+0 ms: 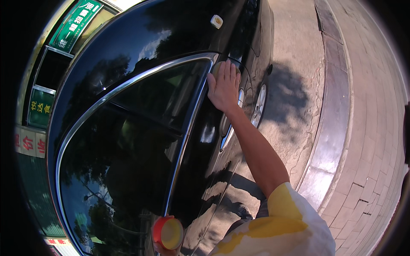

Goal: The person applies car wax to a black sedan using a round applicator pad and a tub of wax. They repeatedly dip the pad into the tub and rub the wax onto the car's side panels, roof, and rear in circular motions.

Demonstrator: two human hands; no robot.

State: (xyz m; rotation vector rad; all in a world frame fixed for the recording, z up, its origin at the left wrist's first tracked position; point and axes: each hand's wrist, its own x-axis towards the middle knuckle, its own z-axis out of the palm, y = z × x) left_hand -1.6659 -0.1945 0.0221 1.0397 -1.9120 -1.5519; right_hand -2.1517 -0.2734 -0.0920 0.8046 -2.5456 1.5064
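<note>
My right hand lies flat, fingers spread, on a round yellowish pad, mostly hidden beneath the palm. The pad rests against the black car body, just past the pointed corner of the chrome window trim. At the bottom of the view, my left hand grips a round red tub with pale yellow paste visible inside. Only parts of those left fingers show around it. The tub is in front of the dark side window, near its lower chrome strip.
Chrome-trimmed door handles stand out below the right hand. A small pale emblem sits farther along the body. Beyond the wheel are concrete ground, a stone kerb and paving. Shop signs bear writing.
</note>
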